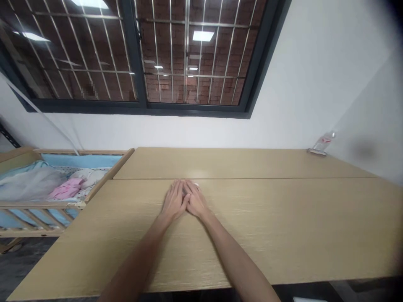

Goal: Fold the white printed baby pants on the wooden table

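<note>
Both my hands rest on the pale wood-grain table point(283, 226), close to the seam between its two boards. My left hand point(175, 201) lies with its fingers stretched forward and its thumb against the other hand. Beside it, my right hand point(196, 202) is also laid out flat, fingers pointing away from me, fingertips almost meeting the left ones. A small dark patch shows in the gap between the hands; I cannot tell what it is. A bit of something white point(197, 184) peeks out by the right fingertips, mostly hidden.
A wooden crib point(102, 184) with blue lining, a pink cloth point(67, 188) and bedding adjoins the table on the left. At the far right corner a clear plastic bottle point(325, 141) leans near the wall beside a small flat item. A barred window point(141, 107) is above.
</note>
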